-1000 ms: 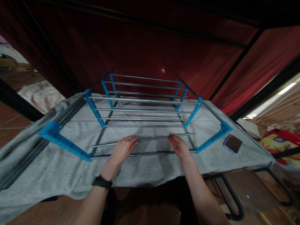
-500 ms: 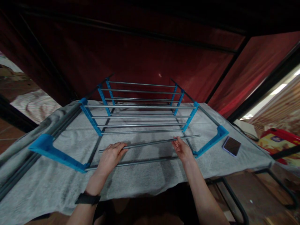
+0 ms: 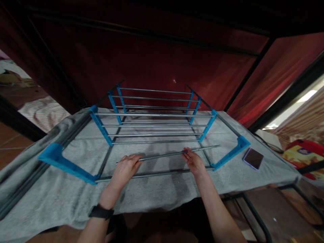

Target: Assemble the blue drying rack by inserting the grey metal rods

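A loose grey metal tube lies across both my hands, its right end a little higher than its left. My left hand wraps round it near the left end. Fingers of my right hand pinch it right of the middle, leaving the right end sticking out. Beneath and behind is a rack of metal tubes with blue plastic brackets, lying on its side. The nearest left bracket and right bracket stand either side of my hands, with one tube joining them low down.
A grey cloth covers the surface under the rack. A phone lies right of the right bracket. More tubes run along the left edge. A red and yellow bag and a dark metal-framed stool are at the right.
The loose tube has shifted slightly to the right relative to the rack. My right hand now grips it a little farther left. The whole view has swung slightly.
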Tool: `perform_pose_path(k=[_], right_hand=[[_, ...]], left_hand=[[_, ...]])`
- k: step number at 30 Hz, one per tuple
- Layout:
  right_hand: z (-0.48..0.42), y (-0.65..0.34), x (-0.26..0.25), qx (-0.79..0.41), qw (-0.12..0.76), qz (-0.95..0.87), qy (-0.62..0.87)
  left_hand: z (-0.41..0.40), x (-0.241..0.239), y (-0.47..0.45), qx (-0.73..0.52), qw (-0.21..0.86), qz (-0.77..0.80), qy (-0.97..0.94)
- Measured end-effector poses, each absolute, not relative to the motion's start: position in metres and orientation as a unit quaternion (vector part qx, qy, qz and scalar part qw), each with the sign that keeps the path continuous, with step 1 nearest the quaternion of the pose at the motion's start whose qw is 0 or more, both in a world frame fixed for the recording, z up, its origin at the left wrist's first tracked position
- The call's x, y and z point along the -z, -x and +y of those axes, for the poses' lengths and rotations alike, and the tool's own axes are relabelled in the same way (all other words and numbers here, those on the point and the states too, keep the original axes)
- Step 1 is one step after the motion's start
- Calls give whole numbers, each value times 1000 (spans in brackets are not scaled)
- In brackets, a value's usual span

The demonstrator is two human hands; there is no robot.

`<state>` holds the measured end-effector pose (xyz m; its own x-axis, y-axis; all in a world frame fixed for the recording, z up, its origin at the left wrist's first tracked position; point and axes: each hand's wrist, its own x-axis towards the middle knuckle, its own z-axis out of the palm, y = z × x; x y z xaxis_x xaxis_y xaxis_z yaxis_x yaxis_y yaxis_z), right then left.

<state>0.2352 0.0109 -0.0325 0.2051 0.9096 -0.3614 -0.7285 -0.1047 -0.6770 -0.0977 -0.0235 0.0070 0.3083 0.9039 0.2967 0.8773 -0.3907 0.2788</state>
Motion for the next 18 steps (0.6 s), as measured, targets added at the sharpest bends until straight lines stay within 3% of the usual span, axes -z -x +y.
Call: perform_pose_path(k=[8, 18], right_hand=[[12, -249, 31, -606, 668, -101, 420], [12, -234, 26, -618, 650, -145, 417]], left_hand=[[-22, -8, 134, -230, 36, 615, -754], [-21, -5, 141, -401, 345, 603, -597]])
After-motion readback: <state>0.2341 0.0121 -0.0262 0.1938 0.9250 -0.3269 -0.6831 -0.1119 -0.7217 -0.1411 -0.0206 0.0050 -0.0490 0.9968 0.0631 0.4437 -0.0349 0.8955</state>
